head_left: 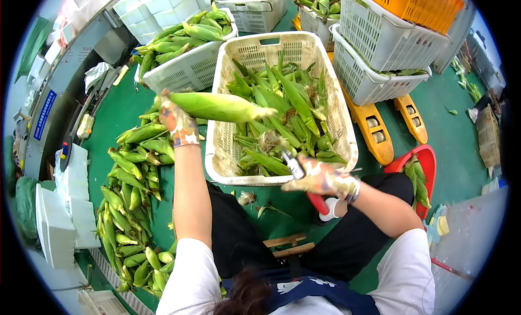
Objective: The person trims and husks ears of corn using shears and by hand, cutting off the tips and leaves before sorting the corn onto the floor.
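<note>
My left hand point(179, 122), in a patterned glove, is closed around one end of an ear of corn in green husk point(220, 107). The ear lies nearly level above the left part of a dirty white plastic basket point(348, 133), its pale end pointing right. Inside that basket are green husks and trimmings point(298, 103). My right hand point(328, 180), gloved too, grips pruning shears point(294, 166) with a red handle near the basket's front right corner. The shears' tip is blurred and apart from the ear.
Many unhusked ears point(130, 179) are heaped on the green floor at left. A white crate of corn point(184, 70) stands behind them. Stacked crates point(374, 51) and a yellow pallet jack point(374, 133) are at right. A red container point(429, 174) with husks sits by my right knee.
</note>
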